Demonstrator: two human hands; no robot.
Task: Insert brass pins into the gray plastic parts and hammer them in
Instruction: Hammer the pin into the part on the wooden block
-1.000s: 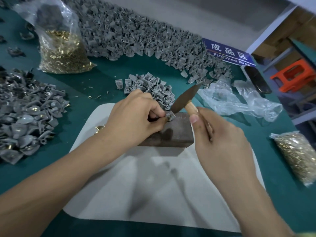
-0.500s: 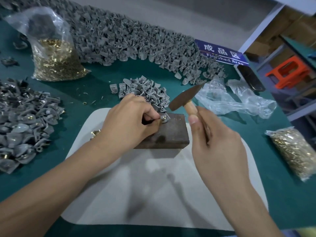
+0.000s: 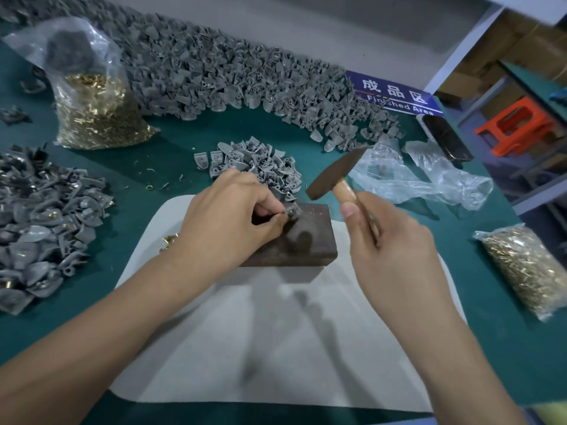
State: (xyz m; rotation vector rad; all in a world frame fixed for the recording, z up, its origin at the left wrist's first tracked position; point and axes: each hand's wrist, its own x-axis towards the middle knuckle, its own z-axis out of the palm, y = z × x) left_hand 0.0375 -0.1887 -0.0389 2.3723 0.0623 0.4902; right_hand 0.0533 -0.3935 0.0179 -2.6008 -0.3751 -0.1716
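Observation:
My left hand [image 3: 233, 216] pinches a small gray plastic part [image 3: 293, 211] against the top of a dark metal block [image 3: 310, 240]; a glint of brass shows at my fingertips. My right hand [image 3: 389, 250] grips the wooden handle of a small hammer [image 3: 334, 176], whose dark head hangs raised above and to the right of the part. A small heap of gray parts [image 3: 260, 167] lies just behind the block. A few loose brass pins [image 3: 168, 240] peek out beside my left wrist.
The block sits on a white mat [image 3: 276, 348] on green table. Bags of brass pins stand at back left [image 3: 95, 118] and right [image 3: 534, 268]. Gray parts lie heaped at left [image 3: 40, 216] and along the back [image 3: 230, 78]. Crumpled clear plastic [image 3: 423, 176] and a blue sign [image 3: 395, 93] lie at right.
The hammer head has lifted up and away from the part on the block. My left hand keeps its pinch on the part in the same spot.

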